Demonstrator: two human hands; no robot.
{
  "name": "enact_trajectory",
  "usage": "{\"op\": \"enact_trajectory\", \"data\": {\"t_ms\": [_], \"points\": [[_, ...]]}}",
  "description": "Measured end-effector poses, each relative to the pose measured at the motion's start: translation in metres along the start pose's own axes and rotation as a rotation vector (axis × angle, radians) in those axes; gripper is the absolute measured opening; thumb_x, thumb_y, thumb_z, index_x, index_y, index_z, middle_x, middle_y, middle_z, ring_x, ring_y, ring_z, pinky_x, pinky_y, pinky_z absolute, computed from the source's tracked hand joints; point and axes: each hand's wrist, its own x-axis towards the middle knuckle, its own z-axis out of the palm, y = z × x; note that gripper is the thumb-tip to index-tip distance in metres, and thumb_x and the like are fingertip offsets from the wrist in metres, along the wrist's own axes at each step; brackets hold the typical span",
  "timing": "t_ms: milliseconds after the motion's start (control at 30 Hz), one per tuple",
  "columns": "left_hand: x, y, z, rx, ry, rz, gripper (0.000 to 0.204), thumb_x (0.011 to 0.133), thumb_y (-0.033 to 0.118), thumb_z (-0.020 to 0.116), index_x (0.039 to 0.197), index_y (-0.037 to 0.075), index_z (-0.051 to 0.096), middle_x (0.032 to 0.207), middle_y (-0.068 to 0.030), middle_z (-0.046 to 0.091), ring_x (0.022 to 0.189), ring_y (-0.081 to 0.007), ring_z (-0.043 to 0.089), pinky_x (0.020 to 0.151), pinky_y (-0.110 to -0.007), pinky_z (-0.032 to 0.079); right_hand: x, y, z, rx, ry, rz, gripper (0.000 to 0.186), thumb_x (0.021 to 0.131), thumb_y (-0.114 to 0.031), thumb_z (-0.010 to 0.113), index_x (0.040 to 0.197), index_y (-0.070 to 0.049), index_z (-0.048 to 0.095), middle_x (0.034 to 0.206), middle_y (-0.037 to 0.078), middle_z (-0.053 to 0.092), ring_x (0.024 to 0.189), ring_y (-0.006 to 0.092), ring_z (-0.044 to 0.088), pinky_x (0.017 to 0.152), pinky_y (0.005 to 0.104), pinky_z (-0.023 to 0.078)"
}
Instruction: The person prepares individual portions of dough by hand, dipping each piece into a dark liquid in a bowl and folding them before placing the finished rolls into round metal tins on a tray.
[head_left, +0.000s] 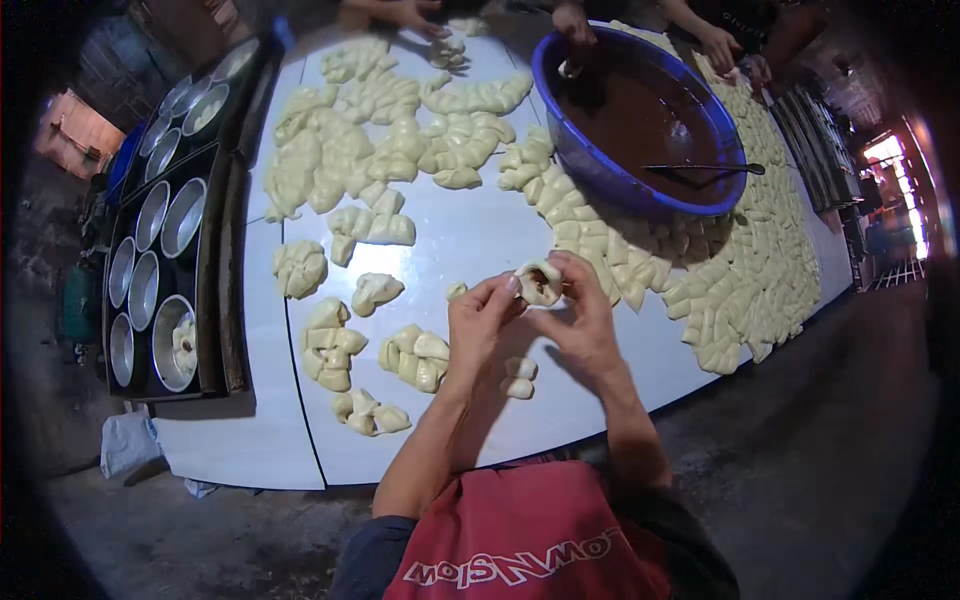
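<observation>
A piece of pale dough (pixel 541 284) with brown filling in its hollow is held up over the white table between my two hands. My left hand (pixel 480 318) pinches its left edge with thumb and fingers. On the other side my right hand (pixel 582 312) grips the right edge, fingers curled behind it. Below them, two small filled-looking dough pieces (pixel 518 378) lie on the table between my forearms. To the left of my left hand sits a cluster of dough pieces (pixel 415 358), with several more clumps around it.
A blue basin (pixel 735 160) of brown filling, with a dark-handled utensil (pixel 705 168) across it, stands at the far right amid many dough pieces (pixel 740 310). Round metal tins (pixel 183 218) fill dark trays at left. Other people's hands (pixel 718 48) work along the far edge.
</observation>
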Motion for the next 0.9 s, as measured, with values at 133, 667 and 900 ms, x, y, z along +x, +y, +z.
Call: {"op": "enact_trajectory", "data": {"t_ms": [133, 667, 900], "points": [[-0.014, 0.002, 0.0, 0.179, -0.023, 0.215, 0.041, 0.091, 0.021, 0.072, 0.122, -0.003, 0.065, 0.107, -0.0101, 0.069, 0.096, -0.0143, 0.065, 0.085, -0.028, 0.053, -0.011, 0.003, 0.016, -0.147, 0.033, -0.174, 0.028, 0.084, 0.002, 0.066, 0.111, -0.003, 0.064, 0.11, 0.011, 0.061, 0.099, 0.0215, 0.063, 0.08, 0.0328, 0.052], [-0.023, 0.036, -0.019, 0.18, -0.291, 0.118, 0.032, 0.089, 0.017, 0.073, 0.116, 0.001, 0.067, 0.1, -0.0084, 0.071, 0.087, -0.0146, 0.068, 0.069, -0.027, 0.058, -0.015, 0.002, 0.008, 0.207, -0.128, -0.113, 0.029, 0.083, -0.008, 0.076, 0.111, -0.007, 0.068, 0.114, 0.01, 0.059, 0.099, 0.0184, 0.058, 0.08, 0.0301, 0.049], [-0.027, 0.029, -0.025, 0.17, -0.332, 0.07, 0.023, 0.097, 0.012, 0.063, 0.117, 0.002, 0.068, 0.099, -0.0037, 0.069, 0.086, -0.0088, 0.064, 0.073, -0.026, 0.057, -0.018, 0.005, 0.029, 0.047, 0.113, -0.305, 0.02, 0.086, -0.006, 0.074, 0.1, -0.003, 0.06, 0.09, 0.008, 0.064, 0.076, 0.0161, 0.06, 0.067, 0.0302, 0.051]]}}
